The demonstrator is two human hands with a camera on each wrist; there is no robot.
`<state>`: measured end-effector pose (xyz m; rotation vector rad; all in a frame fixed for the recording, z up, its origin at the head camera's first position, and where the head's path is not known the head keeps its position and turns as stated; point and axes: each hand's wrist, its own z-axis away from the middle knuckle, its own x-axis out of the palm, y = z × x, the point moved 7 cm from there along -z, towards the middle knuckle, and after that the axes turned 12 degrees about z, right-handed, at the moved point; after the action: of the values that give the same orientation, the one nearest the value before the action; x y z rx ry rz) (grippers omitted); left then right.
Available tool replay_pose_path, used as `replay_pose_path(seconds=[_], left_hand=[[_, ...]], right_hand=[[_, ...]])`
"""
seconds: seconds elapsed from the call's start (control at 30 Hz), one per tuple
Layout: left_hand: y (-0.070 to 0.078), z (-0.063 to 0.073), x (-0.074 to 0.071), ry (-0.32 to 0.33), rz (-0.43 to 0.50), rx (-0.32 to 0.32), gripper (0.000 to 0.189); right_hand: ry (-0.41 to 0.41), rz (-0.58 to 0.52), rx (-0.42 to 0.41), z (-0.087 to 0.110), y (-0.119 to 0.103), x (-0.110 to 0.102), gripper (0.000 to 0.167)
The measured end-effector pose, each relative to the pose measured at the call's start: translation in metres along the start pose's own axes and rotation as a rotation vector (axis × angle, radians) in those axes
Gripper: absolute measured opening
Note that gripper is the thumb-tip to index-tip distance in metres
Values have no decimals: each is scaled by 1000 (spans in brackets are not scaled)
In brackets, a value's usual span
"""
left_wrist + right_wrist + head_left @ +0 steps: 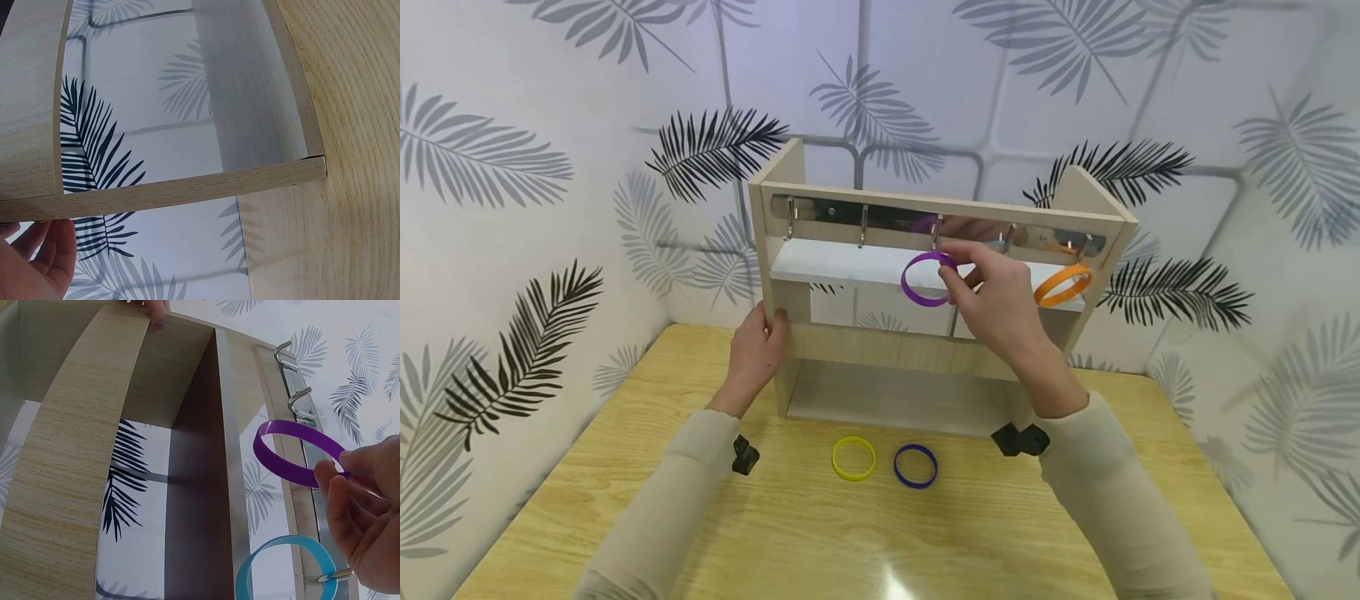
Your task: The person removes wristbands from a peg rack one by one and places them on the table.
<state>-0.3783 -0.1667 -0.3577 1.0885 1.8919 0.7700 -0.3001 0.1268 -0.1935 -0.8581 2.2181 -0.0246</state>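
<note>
My right hand (pixel 996 300) pinches a purple wristband (pixel 912 293) between thumb and fingers, just below the middle hook (pixel 937 229) of a metal hook rail. In the right wrist view the wristband's loop points away from the fingertips, and a light blue wristband (pixel 322 555) hangs on a hook beside the hand. An orange wristband (pixel 1060 279) hangs at the rail's right end. My left hand (pixel 758 350) holds the left side panel of the pale wooden shelf unit (pixel 880 340); in the left wrist view its curled fingers (pixel 59 250) are at the panel's edge.
On the wooden table (pixel 820 533), in front of the shelf, lie a yellow wristband (pixel 834 459) and a dark blue wristband (pixel 916 486). Two hooks at the rail's left carry nothing. A leaf-patterned wall (pixel 910 50) stands behind the unit.
</note>
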Motion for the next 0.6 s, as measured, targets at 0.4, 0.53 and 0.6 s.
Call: replay_pose_path(seconds=[0.4,0.53,0.6], left_hand=[[0,0,1,-11,11,-7,49],[-1,0,1,-9,10,-12,49],[0,0,1,-5,7,-8,49]], right_hand=[[-80,52,-52,25,1,2,22],[-111,47,-77,36,3,6,20],[-128,43,-83,43,5,9,19]])
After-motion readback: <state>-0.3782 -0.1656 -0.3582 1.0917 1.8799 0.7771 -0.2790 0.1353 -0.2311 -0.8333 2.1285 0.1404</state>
